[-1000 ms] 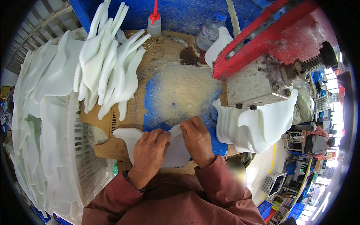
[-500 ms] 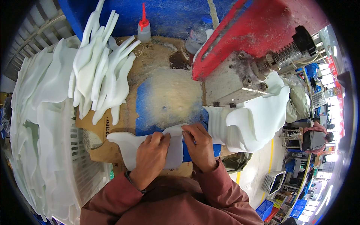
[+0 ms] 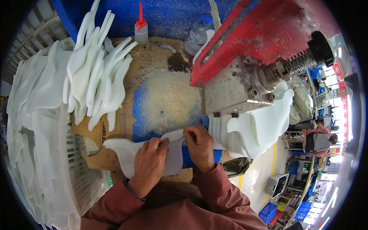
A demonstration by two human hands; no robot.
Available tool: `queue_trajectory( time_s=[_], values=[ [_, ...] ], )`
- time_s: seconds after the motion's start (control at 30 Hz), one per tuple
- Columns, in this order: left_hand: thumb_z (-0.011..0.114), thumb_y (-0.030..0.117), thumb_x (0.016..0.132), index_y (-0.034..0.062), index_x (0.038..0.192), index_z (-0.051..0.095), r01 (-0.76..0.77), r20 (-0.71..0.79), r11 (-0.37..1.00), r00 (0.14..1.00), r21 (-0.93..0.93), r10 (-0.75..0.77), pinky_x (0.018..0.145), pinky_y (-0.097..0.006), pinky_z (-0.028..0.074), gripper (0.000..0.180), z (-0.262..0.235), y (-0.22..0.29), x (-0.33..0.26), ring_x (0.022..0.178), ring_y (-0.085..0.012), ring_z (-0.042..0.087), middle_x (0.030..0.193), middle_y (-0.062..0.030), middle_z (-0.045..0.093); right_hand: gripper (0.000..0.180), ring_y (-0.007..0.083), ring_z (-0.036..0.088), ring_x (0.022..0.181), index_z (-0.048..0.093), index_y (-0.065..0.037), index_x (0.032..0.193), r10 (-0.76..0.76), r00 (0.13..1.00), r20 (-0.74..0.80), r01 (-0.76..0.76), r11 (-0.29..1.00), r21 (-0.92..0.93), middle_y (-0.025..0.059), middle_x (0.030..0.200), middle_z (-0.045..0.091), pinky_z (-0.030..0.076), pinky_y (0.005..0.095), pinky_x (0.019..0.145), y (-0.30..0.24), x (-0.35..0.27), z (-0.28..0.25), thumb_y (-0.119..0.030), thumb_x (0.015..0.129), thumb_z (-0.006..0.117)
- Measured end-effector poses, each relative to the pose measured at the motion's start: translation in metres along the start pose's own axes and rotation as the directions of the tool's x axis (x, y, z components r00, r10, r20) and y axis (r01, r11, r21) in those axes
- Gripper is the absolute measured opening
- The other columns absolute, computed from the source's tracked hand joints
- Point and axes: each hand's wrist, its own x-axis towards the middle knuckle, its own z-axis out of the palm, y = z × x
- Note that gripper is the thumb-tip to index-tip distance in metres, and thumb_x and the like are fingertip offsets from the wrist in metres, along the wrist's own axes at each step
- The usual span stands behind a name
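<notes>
A white, curved, foam-like pad [image 3: 124, 150] lies along the near edge of the bench, wavy on its left and rounded at the bottom. My left hand [image 3: 150, 161] is closed over its middle, thumb and fingers gripping the upper edge. At the pad's upper right corner, my right hand [image 3: 201, 148] pinches the rim between thumb and forefinger. Just right of that hand stands a stack of similar white pads [image 3: 253, 134]. A dusty red machine arm with a metal block [image 3: 234, 90] overhangs the stack.
Narrow white strips [image 3: 97, 69] are heaped on the cardboard [image 3: 115, 126] at left. A pale crate [image 3: 78, 165] stands beside more white pads [image 3: 40, 153]. Behind are a red-tipped squeeze bottle [image 3: 141, 32] and a clear jar [image 3: 195, 40]. Pale dust [image 3: 168, 99] covers the middle. Another person [image 3: 318, 140] sits far right.
The view has shifted slightly, moving the bench things a little left. My right fingers have curled more at the pad's corner; my left hand keeps its grip.
</notes>
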Motion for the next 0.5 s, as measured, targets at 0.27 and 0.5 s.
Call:
queue_trajectory(
  time_s=[0.27, 0.5],
  values=[
    [0.077, 0.007, 0.083, 0.0047, 0.116, 0.074, 0.007, 0.009, 1.000, 1.000, 0.026, -0.007, 0.071, -0.041, 0.057, 0.033, 0.0001, 0.0000, 0.0004, 0.089, -0.0287, 0.064, 0.102, -0.0074, 0.057, 0.011, 0.0318, 0.065, 0.078, 0.066, -0.003, 0.097, -0.083, 0.996, -0.025, 0.078, 0.984, -0.163, 0.0138, 0.092, 0.064, 0.052, 0.0379, 0.067, -0.0006, 0.0005, 0.0043, 0.005, 0.090, 0.068],
    [0.077, 0.007, 0.083, 0.0046, 0.115, 0.074, 0.016, 0.015, 1.000, 1.000, 0.005, -0.016, 0.072, -0.041, 0.057, 0.033, -0.0006, 0.0002, 0.0003, 0.090, -0.0298, 0.065, 0.102, -0.0083, 0.058, 0.012, 0.0332, 0.065, 0.075, 0.062, -0.002, 0.093, -0.044, 0.999, -0.007, 0.040, 0.961, -0.274, 0.0146, 0.088, 0.064, 0.051, 0.0419, 0.065, 0.0015, 0.0051, 0.0049, -0.003, 0.089, 0.074]
  ],
)
